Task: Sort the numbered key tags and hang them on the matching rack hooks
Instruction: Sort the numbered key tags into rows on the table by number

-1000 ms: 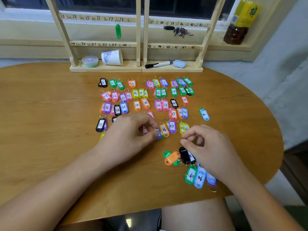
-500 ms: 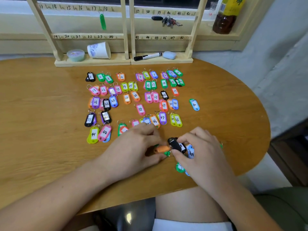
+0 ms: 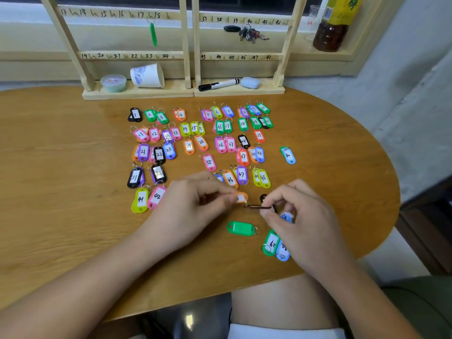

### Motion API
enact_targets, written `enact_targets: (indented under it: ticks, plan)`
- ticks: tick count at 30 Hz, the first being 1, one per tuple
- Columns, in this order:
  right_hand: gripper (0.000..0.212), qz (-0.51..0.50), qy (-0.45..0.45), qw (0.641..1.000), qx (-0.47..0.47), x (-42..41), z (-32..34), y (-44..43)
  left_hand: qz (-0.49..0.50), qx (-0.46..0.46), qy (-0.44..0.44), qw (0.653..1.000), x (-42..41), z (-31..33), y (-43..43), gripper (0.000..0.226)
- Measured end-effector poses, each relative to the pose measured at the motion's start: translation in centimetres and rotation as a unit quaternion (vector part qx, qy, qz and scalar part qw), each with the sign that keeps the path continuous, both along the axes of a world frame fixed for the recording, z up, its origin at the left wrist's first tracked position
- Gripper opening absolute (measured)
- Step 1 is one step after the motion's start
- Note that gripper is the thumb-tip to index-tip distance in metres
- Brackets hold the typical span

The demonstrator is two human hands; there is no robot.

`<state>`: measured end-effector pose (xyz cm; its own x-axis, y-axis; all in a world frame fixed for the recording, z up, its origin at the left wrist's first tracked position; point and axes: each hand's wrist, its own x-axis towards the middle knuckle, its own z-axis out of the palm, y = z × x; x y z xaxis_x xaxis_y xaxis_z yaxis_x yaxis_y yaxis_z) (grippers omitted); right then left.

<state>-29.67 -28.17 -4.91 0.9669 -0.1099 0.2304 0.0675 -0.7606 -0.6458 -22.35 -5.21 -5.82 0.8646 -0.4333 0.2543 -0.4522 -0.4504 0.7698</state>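
Observation:
Several numbered key tags (image 3: 200,140) lie in rows on the wooden table (image 3: 61,192). My left hand (image 3: 193,206) pinches an orange tag (image 3: 241,198) just above the table. My right hand (image 3: 300,216) pinches a black tag (image 3: 260,206) seen edge-on, touching the orange one's ring. A green tag (image 3: 241,228) lies face down below them. Another green tag (image 3: 271,243) and blue tags (image 3: 283,252) lie partly under my right hand. The wooden rack (image 3: 188,55) stands at the table's back, with numbered bars and one green tag (image 3: 153,34) hanging near 18.
On the rack's base sit a paper cup (image 3: 148,75), a small tub (image 3: 113,82), a black marker (image 3: 218,84) and a blue eraser (image 3: 250,82). A bunch of keys (image 3: 249,34) lies behind the rack. A bottle (image 3: 333,23) stands on the sill. The table's round edge runs at right.
My hands have lifted the orange and black tags off the pile and pulled them apart; the face-down green tag is now uncovered between my hands.

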Motion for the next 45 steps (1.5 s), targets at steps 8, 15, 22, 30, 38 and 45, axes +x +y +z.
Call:
enact_targets:
  ticks: [8,15,22,30,38,45]
  plan:
    - [0.021,0.025,-0.022,0.993,0.110,1.4,1.0,0.1,0.053,-0.195,0.293,0.934,0.9,0.4,0.6,0.019]
    - [0.025,0.051,0.025,0.979,0.197,2.1,1.5,1.1,0.054,-0.253,0.333,0.907,0.7,1.1,0.4,0.016]
    - [0.011,0.051,0.014,0.961,0.272,3.0,1.9,1.7,0.054,-0.278,0.349,0.893,0.4,1.8,0.4,0.012]
    - [0.020,0.055,0.012,0.943,0.329,4.5,2.1,2.3,0.053,-0.288,0.357,0.887,0.4,2.2,0.6,0.014]
    - [0.013,0.043,0.007,0.957,0.286,6.8,2.2,1.6,0.104,-0.228,0.261,0.932,1.4,1.7,1.5,0.014]
    - [0.014,0.054,-0.014,0.967,0.249,10.6,3.4,1.8,0.188,-0.221,0.183,0.939,3.3,2.6,3.7,0.014]
